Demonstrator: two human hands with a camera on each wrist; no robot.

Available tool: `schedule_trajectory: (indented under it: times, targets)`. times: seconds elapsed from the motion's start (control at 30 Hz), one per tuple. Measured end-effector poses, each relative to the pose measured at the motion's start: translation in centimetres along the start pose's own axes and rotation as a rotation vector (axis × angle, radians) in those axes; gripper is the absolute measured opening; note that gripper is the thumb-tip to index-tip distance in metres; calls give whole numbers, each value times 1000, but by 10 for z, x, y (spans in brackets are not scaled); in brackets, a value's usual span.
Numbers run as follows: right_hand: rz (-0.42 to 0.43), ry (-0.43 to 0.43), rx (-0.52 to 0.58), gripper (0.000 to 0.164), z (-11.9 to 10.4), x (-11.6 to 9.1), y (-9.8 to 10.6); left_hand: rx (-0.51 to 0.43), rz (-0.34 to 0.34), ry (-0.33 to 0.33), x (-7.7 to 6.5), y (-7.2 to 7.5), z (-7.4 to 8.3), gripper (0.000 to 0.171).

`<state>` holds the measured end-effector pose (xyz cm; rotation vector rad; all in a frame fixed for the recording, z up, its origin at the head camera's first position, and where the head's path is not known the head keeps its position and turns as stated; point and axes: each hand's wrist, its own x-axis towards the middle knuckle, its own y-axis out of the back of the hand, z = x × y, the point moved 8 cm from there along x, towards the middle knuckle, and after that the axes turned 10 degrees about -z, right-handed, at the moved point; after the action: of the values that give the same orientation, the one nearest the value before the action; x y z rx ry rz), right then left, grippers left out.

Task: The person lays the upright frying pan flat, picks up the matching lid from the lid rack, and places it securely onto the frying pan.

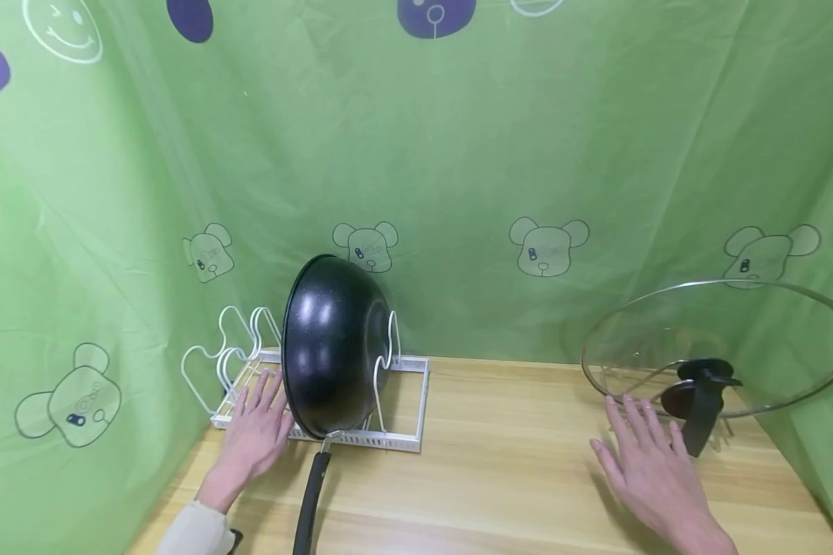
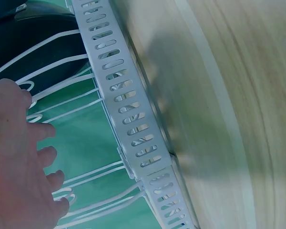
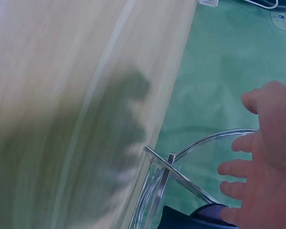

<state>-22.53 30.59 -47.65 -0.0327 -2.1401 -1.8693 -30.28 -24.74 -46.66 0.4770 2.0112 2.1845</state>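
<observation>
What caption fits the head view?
Black wok standing in white wire rack; open hands flank it, glass lid right.

Green curtain and wooden bench around the work.

A green cloth backdrop (image 1: 500, 139) hangs behind and at both sides of the bench (image 1: 514, 470). It carries pale bear-head prints, white smiley faces and some dark purple shapes near the top edge. The bench has a light wooden surface with long grain lines running left to right. The cloth meets the bench along its back edge and falls down past its left and right sides.
</observation>
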Motion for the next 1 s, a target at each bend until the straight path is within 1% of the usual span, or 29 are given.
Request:
schedule_trajectory:
  times: [0.1,0.27,0.47,0.63,0.7,0.8,0.9,1.0]
  targets:
    - [5,0,-2,73,-1,-1,2,-19,7,-2,-2,1,-1,55]
    - [19,5,4,73,-3,-3,8,-59,41,-9,-9,4,0,55]
    - [-2,-11,27,73,-7,-7,16,-123,81,-19,-18,10,5,55]
    - [-1,-2,78,75,-18,-11,23,-184,116,-46,-25,17,12,53]
    - [3,9,104,76,-25,-12,25,-222,125,-51,-28,19,14,52]
    - [9,23,129,78,-36,-13,26,-306,103,-38,-35,17,13,50]
    - [13,29,157,79,-47,-14,26,-406,53,-21,-41,12,10,49]
    - [1,28,192,79,-57,-13,24,-477,12,-17,-45,7,11,50]
